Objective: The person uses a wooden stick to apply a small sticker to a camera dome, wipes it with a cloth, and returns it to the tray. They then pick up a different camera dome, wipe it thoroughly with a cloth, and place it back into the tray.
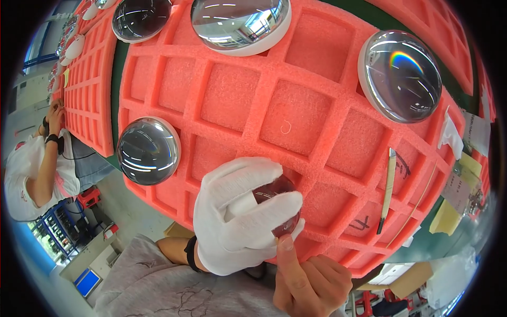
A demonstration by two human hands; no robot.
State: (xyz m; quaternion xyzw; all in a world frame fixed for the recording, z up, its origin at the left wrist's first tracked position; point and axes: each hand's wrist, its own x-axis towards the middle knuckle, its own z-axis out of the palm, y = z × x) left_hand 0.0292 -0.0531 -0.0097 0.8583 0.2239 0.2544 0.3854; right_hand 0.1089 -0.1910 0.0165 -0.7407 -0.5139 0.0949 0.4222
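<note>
My left hand, in a white glove, is closed around a dark, clear glass lens with a white edge band, above the near part of a pink foam tray. Its fingers cover much of the lens. My bare right hand is just below, fingers curled and one fingertip at the lens's near edge; whatever it pinches there is too small to make out. Left of the glove, a domed glass lens rests on the tray. Further lenses sit at the far left, far middle and right.
A thin, light-coloured stick tool with a dark tip lies across the tray's right cells, near a thin yellowish rod. White tissue sits at the right edge. At left, a co-worker reaches to another pink tray.
</note>
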